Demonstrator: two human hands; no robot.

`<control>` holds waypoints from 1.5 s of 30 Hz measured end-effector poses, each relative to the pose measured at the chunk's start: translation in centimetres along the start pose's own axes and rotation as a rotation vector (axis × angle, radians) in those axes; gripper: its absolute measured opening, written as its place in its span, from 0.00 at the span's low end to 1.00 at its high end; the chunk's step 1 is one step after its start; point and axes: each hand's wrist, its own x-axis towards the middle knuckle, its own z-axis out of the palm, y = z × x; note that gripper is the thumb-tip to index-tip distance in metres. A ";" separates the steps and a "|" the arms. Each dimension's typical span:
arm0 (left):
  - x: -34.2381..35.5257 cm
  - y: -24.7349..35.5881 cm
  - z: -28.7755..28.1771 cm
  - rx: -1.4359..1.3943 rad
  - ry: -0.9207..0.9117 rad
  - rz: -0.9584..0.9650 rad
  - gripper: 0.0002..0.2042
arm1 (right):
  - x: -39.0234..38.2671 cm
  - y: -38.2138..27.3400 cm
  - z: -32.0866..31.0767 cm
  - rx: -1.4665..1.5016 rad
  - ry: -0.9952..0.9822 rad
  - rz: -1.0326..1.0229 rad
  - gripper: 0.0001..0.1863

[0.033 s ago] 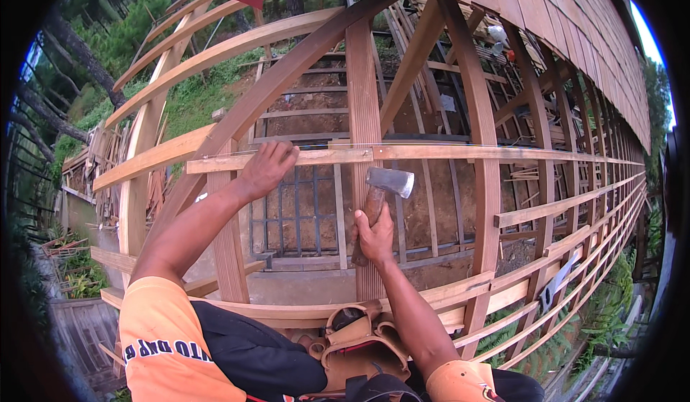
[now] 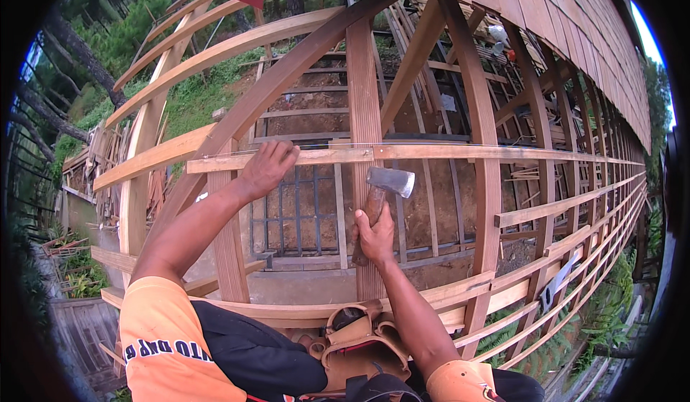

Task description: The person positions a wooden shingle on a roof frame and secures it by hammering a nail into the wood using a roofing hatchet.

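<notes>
My right hand (image 2: pixel 376 237) is wrapped round the wooden handle of a hatchet (image 2: pixel 390 181). Its metal head is up and the bright blade edge points right, just below a long pale batten (image 2: pixel 327 157). Across several darker rafters runs that batten, and my left hand (image 2: pixel 269 168) grips it near its left end, fingers curled over the top edge. Behind the hatchet stands a brown grooved rafter (image 2: pixel 365 93), where two batten lengths seem to meet end to end. A thin string lies along the batten's upper edge.
A leather tool pouch (image 2: pixel 359 366) hangs at my waist. A handsaw (image 2: pixel 557 285) rests among the lower battens at right. Wooden shingles (image 2: pixel 553 28) cover the upper right. A diagonal beam (image 2: pixel 287 71) crosses at left. Bare ground and a dark metal grid (image 2: pixel 298 219) show far below through the gaps.
</notes>
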 end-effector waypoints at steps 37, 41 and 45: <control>-0.6 -0.4 0.3 0.035 0.011 0.007 0.19 | -0.1 -1.4 0.6 -0.037 -0.036 0.024 0.11; 1.5 -0.2 0.5 0.140 0.075 0.104 0.18 | 0.1 -0.7 -0.6 -0.069 0.013 -0.024 0.11; -0.1 -0.5 0.9 0.139 0.165 0.120 0.17 | -0.6 -1.0 0.7 -0.009 -0.018 0.008 0.12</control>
